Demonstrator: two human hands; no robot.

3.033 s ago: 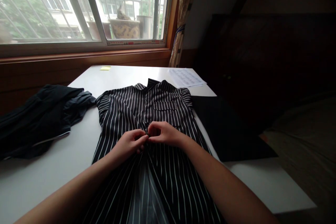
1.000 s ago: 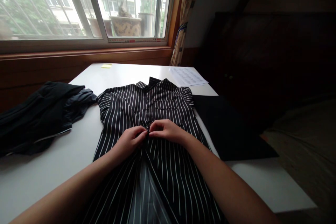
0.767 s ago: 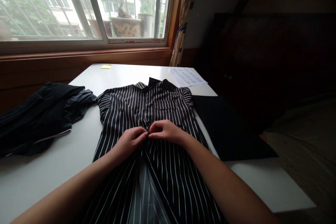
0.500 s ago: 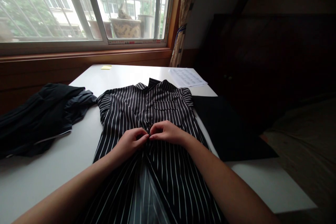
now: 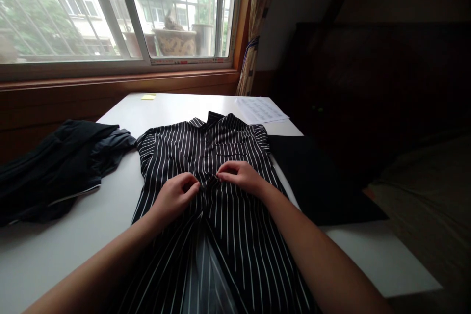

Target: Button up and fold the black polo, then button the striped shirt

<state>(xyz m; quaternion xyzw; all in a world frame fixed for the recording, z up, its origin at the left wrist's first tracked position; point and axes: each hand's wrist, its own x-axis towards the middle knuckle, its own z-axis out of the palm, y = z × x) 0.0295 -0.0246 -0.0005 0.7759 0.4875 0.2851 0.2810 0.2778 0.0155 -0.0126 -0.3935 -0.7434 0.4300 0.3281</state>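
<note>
A black shirt with white stripes (image 5: 235, 221) lies front up on the white table, its collar pointing at the window. Its lower front hangs apart, showing the grey inner side (image 5: 206, 274). My left hand (image 5: 176, 194) pinches cloth at the left of the front edge, thumb and forefinger together. Opposite it, my right hand (image 5: 239, 176) pinches the front flap a little higher and to the right. Between the fingertips the cloth is bunched and slightly raised. Any button there is too small to make out.
On the left, dark clothing (image 5: 62, 167) lies in a heap. A black flat sheet (image 5: 324, 181) sits to the right on the white table (image 5: 382, 255). Printed papers (image 5: 261, 109) and a yellow note (image 5: 148, 97) lie at the far end, below the window.
My hands have moved apart from where their fingertips met. The right went right and slightly up, the left a little left, and the cloth between them has been drawn up.
</note>
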